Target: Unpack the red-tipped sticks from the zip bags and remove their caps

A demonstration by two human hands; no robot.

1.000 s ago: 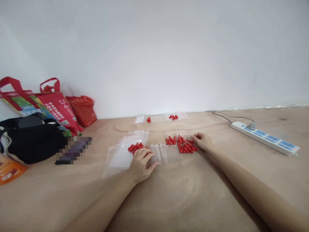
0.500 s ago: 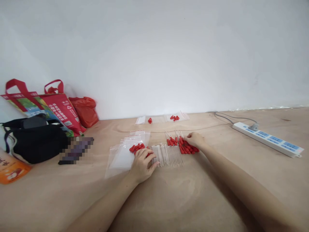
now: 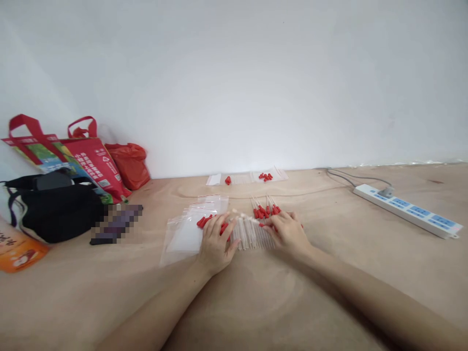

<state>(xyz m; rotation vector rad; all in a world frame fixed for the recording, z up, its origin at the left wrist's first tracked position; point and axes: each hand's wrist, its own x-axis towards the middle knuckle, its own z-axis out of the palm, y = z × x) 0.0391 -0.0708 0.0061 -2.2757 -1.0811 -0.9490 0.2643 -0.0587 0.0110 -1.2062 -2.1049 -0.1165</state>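
Observation:
My left hand (image 3: pixel 216 243) rests over a small heap of red rubber bulbs (image 3: pixel 204 221), fingers bent and spread, thumb apart beside the clear glass tubes (image 3: pixel 250 234). Those tubes lie side by side in a row between my hands. My right hand (image 3: pixel 291 234) pinches the red end of a dropper (image 3: pixel 252 221), which slants over the top of the row with its pale end towards my left hand. Droppers with red bulbs (image 3: pixel 260 212) lie just beyond. My right hand hides most of the other red bulbs beneath it.
Clear zip bags (image 3: pixel 185 236) lie left of the heap. Along the wall lie more bags with red bulbs (image 3: pixel 265 177) and tubes. A power strip (image 3: pixel 409 209) lies at right; a black bag (image 3: pixel 58 209), shopping bags (image 3: pixel 91 161) and an orange pouch (image 3: pixel 22 251) stand at left.
My right hand has moved left and nearer, from the red bulbs at the right to the row of tubes, with a dropper in its fingers. My left hand has barely shifted.

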